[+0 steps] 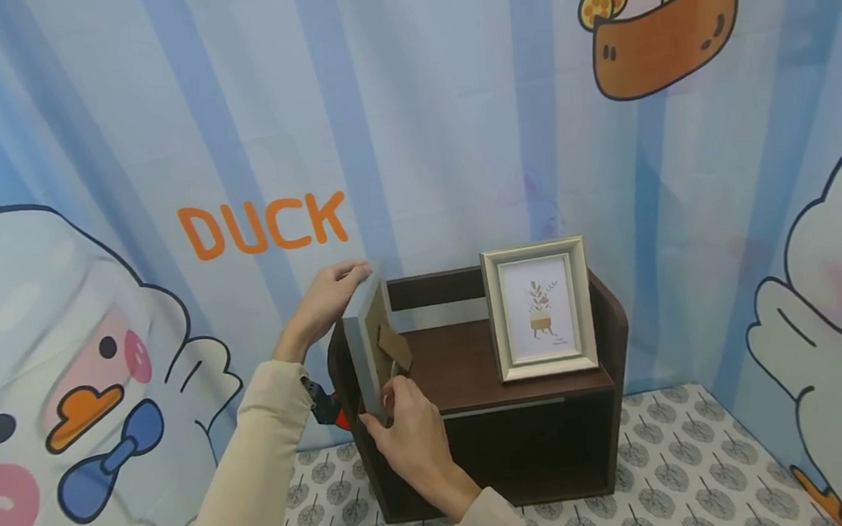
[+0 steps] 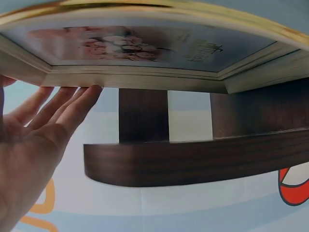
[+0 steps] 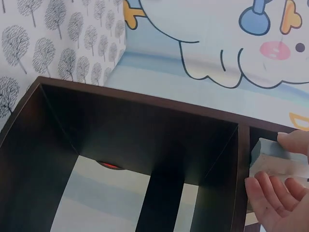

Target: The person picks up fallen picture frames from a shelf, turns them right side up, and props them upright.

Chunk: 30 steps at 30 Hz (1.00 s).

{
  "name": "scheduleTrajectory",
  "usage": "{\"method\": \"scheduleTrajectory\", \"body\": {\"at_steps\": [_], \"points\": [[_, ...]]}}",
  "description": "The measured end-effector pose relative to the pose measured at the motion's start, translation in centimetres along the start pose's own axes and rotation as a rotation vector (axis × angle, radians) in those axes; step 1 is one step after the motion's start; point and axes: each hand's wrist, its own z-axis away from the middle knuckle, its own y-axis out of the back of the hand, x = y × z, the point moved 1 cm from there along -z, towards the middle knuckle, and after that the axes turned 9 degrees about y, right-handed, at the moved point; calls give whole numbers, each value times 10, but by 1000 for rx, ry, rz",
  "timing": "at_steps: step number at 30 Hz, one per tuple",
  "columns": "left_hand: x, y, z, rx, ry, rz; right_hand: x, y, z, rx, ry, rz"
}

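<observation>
A picture frame (image 1: 355,315) stands upright, edge-on, at the left end of a dark brown shelf (image 1: 459,365). Its brown back faces right, with a support flap (image 1: 396,347) sticking out. My left hand (image 1: 325,301) grips the frame's top edge; in the left wrist view its fingertips touch the border beside a pink flower print (image 2: 120,47). Down at the lower front corner, my right hand (image 1: 417,432) holds the frame between thumb and fingers. The right wrist view shows this hand (image 3: 285,193) around the pale frame corner (image 3: 275,159).
A second picture frame (image 1: 492,315), champagne-coloured with a plant print, stands on the shelf's right side. Below is a dark open compartment (image 1: 526,450). The shelf sits on a tree-patterned cloth (image 1: 679,464), before a blue striped curtain (image 1: 442,133). Something red and black (image 1: 326,405) shows behind the shelf's left side.
</observation>
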Motion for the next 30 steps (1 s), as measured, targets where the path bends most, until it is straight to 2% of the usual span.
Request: {"method": "scheduleTrajectory", "body": {"at_steps": [4, 8, 11, 15, 18, 20, 24, 30], "points": [[5, 0, 0, 27, -13, -19, 1, 2, -1, 1, 27, 18], [12, 3, 7, 80, -68, -110, 0, 2, -1, 33, 49, 55], [19, 9, 23, 92, -127, -230, -2, 1, -2, 34, 48, 55], [25, 15, 56, 72, -193, -394, -3, -1, -1, 4, 46, 39], [24, 11, 77, 75, -224, -541, -2, -2, 0, -5, 57, 41], [22, 6, 86, 86, -235, -642, -2, -2, -1, 2, 67, 46], [19, -3, 94, 117, -250, -741, -1, -1, -1, 4, 81, 51], [16, -4, 98, 172, -293, -787, 4, 5, -1, -67, 92, -27]]}}
